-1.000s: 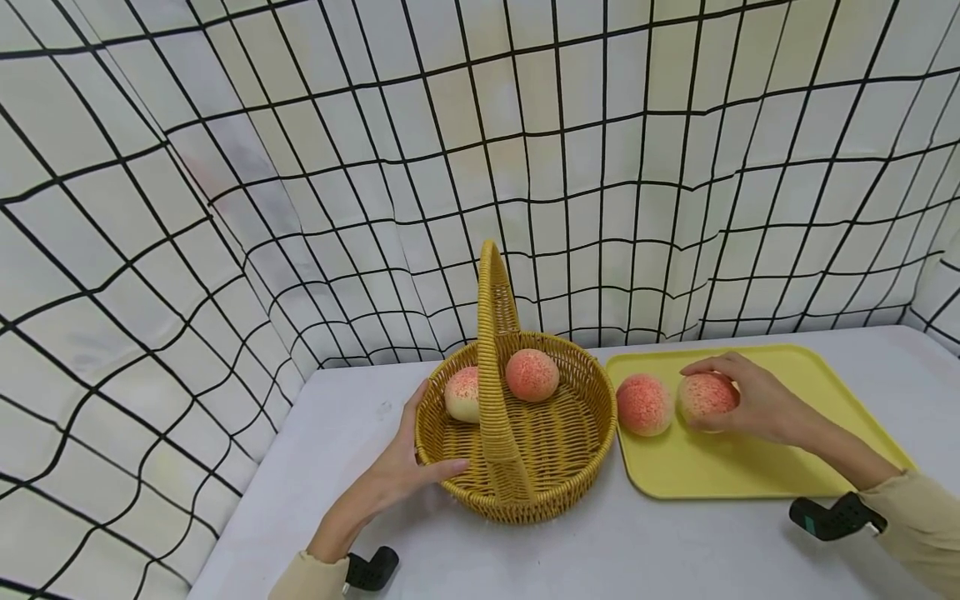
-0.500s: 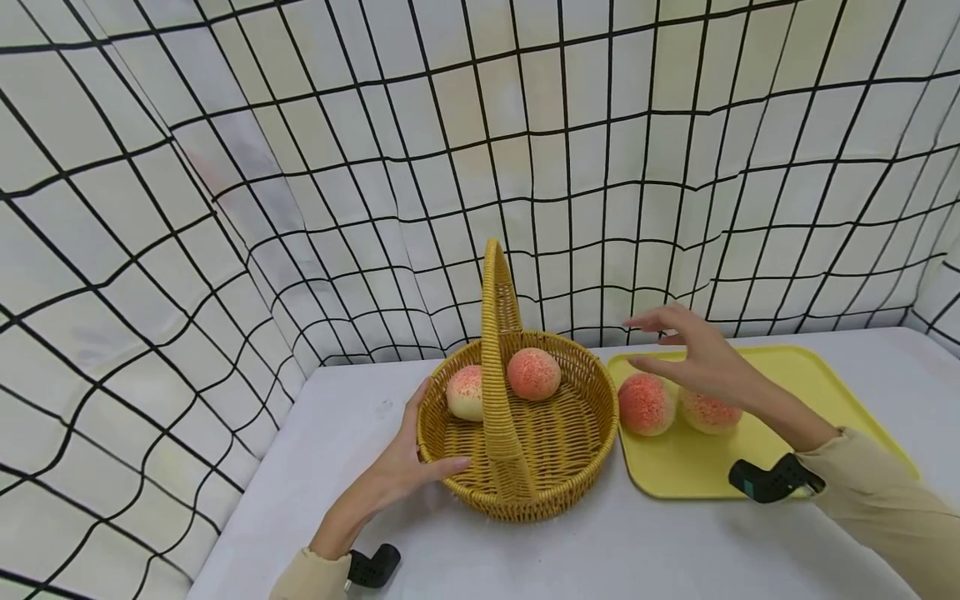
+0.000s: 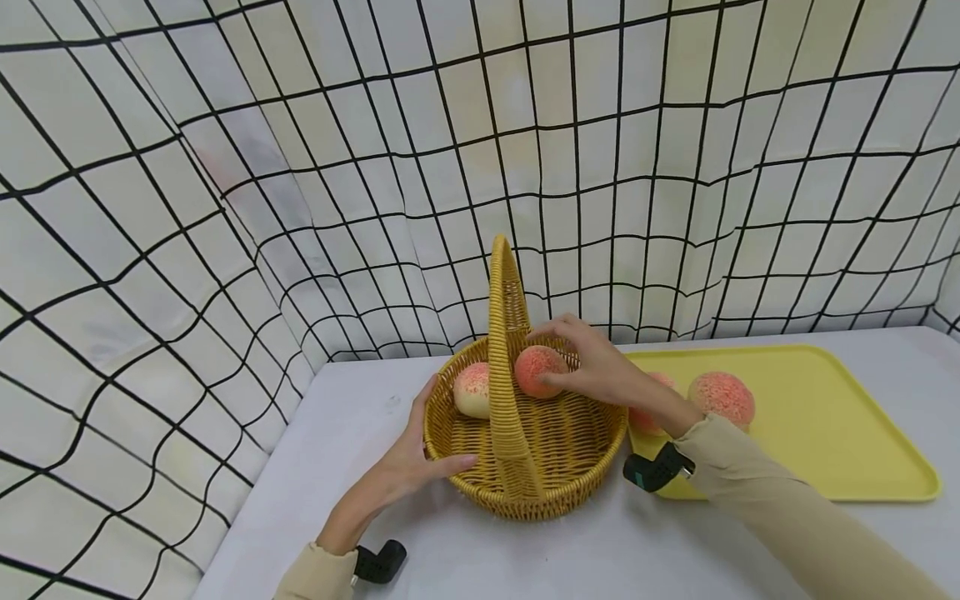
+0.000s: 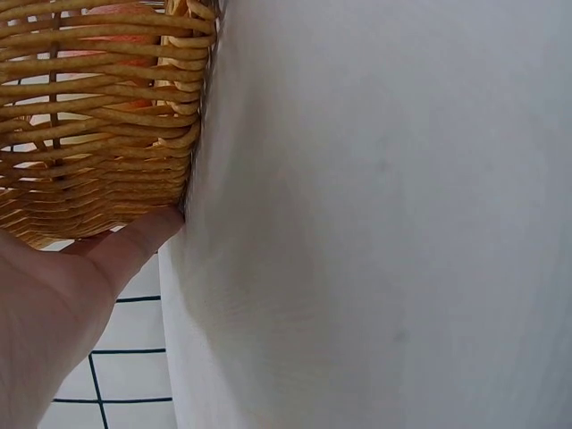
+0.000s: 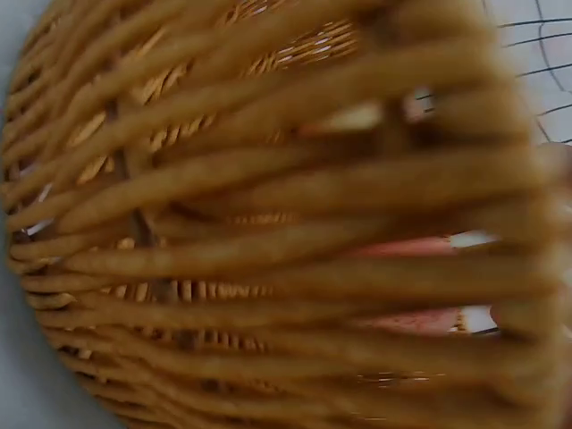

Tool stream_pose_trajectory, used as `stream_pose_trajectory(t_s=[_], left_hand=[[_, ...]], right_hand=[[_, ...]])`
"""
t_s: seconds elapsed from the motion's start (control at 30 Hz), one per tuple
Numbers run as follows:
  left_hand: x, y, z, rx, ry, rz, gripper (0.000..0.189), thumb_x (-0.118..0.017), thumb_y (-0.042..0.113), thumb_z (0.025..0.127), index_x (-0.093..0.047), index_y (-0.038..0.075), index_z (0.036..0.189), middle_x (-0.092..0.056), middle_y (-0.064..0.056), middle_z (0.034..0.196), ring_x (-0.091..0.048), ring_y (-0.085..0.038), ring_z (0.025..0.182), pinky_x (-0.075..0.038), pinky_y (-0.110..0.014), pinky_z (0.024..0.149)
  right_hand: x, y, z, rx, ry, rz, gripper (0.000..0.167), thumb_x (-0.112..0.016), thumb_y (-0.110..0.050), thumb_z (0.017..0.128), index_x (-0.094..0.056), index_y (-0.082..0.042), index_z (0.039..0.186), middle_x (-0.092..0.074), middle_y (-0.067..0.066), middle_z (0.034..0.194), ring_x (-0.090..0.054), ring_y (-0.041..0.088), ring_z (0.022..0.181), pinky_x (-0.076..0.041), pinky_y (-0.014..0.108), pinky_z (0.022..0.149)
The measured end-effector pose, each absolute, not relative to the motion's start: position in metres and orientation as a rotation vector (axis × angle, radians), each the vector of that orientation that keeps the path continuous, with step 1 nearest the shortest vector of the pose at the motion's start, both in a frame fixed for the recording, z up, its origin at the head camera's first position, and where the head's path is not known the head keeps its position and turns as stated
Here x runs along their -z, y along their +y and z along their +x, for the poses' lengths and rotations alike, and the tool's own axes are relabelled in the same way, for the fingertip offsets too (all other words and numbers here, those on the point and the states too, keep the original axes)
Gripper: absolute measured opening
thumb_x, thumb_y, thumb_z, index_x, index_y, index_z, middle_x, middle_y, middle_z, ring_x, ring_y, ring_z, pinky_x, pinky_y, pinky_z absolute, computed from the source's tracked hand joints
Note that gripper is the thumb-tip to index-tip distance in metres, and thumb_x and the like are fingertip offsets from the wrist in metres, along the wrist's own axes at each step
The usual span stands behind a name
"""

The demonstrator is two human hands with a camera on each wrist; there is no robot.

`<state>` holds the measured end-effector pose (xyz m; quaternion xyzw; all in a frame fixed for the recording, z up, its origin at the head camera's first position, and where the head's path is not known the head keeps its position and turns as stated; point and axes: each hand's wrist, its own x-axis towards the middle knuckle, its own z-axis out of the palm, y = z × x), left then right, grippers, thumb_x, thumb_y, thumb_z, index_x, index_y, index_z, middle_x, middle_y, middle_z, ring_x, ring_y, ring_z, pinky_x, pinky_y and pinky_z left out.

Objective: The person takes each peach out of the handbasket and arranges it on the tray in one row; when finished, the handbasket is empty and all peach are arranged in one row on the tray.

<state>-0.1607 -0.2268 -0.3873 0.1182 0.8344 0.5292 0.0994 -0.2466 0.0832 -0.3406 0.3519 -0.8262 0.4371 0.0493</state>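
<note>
In the head view, my left hand [image 3: 408,462] holds the near left side of a yellow-brown wicker basket [image 3: 555,496], thumb over the rim and fingers along the outer wall. The left wrist view shows fingers low against the weave of the basket [image 4: 98,116]. Inside lie two pink-and-cream peaches. My right hand [image 3: 600,362] reaches over the right rim, its thumb and fingers curved round the right peach [image 3: 534,371]. The other peach [image 3: 471,392] sits left of the arched handle [image 3: 504,375], which partly covers it. In the right wrist view, the blurred weave hides most of this.
A yellow tray [image 3: 825,425] lies just right of the basket. On its left part are two more peaches, one peach [image 3: 723,396] in plain view and the other peach [image 3: 662,382] mostly behind my right wrist. Black-gridded white cloth [image 3: 585,167] stands behind the white table [image 3: 480,558].
My right hand has let go of a peach on the tray, risen, and moved left into the basket to the right peach there. My left hand has stayed on the basket.
</note>
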Motion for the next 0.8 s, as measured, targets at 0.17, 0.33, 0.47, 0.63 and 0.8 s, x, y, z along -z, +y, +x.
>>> stream_pose_trajectory(t_s=[0.17, 0.33, 0.47, 0.63, 0.8], left_hand=[[0.388, -0.227, -0.161, -1.572, 2.457, 0.359, 0.128, -0.086, 0.038, 0.085, 0.011, 0.020, 0.167, -0.011, -0.021, 0.172, -0.029, -0.043, 0.153, -0.028, -0.058, 0.122], [0.388, -0.227, -0.161, -1.569, 2.465, 0.348, 0.128, -0.086, 0.037, 0.084, 0.010, 0.021, 0.167, -0.010, -0.019, 0.173, -0.027, -0.042, 0.154, -0.027, -0.057, 0.122], [0.388, -0.227, -0.161, -1.569, 2.473, 0.346, 0.129, -0.086, 0.037, 0.084, 0.011, 0.021, 0.167, -0.010, -0.019, 0.173, -0.025, -0.041, 0.155, -0.025, -0.057, 0.123], [0.388, -0.226, -0.160, -1.576, 2.463, 0.352, 0.129, -0.086, 0.037, 0.084, 0.011, 0.021, 0.167, -0.011, -0.019, 0.173, -0.026, -0.041, 0.154, -0.026, -0.057, 0.122], [0.388, -0.226, -0.160, -1.573, 2.465, 0.350, 0.129, -0.086, 0.037, 0.085, 0.011, 0.021, 0.167, -0.010, -0.019, 0.173, -0.026, -0.042, 0.154, -0.026, -0.058, 0.122]], right_hand=[[0.351, 0.075, -0.257, -1.301, -2.615, 1.083, 0.049, -0.082, -0.007, 0.090, -0.064, -0.003, 0.135, -0.055, 0.021, 0.140, -0.055, 0.040, 0.130, -0.049, 0.059, 0.105], [0.357, 0.077, -0.261, -1.223, -2.672, 1.173, 0.048, -0.082, -0.007, 0.090, -0.065, -0.003, 0.135, -0.056, 0.021, 0.142, -0.052, 0.043, 0.133, -0.046, 0.061, 0.107], [0.357, 0.078, -0.258, -1.155, -2.666, 1.203, 0.048, -0.082, -0.006, 0.089, -0.067, -0.004, 0.134, -0.055, 0.021, 0.144, -0.047, 0.045, 0.138, -0.041, 0.063, 0.111], [0.357, 0.078, -0.252, -1.135, -2.704, 1.178, 0.051, -0.081, -0.005, 0.089, -0.066, -0.006, 0.137, -0.052, 0.020, 0.142, -0.050, 0.040, 0.132, -0.045, 0.059, 0.106], [0.356, 0.080, -0.247, -1.172, -2.716, 1.190, 0.047, -0.079, -0.002, 0.090, -0.068, -0.008, 0.135, -0.054, 0.016, 0.131, -0.053, 0.032, 0.118, -0.047, 0.047, 0.093]])
